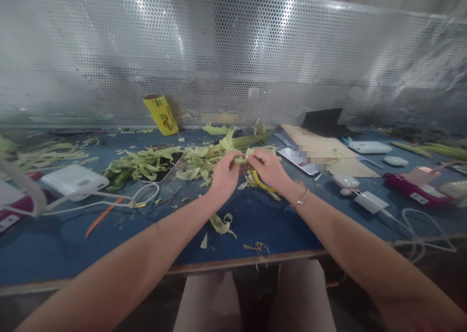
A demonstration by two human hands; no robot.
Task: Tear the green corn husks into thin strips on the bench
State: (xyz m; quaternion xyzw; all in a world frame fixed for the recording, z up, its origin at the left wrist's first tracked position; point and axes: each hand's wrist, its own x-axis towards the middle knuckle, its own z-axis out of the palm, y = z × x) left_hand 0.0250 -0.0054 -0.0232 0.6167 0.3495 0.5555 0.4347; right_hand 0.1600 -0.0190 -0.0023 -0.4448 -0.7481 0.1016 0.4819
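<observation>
Where left hand (225,170) faces right hand (267,166), plant piece (240,160) (green), between

No text, brand or number could be read with certainty. Dark lettering and a red curved mark were noted on the yellow cylinder (161,114); the letters were too blurred to be made out. The phone (292,158) is partly masked by pixel blocks. A patch on the perforated metal panel (233,45) is likewise pixelated.
</observation>
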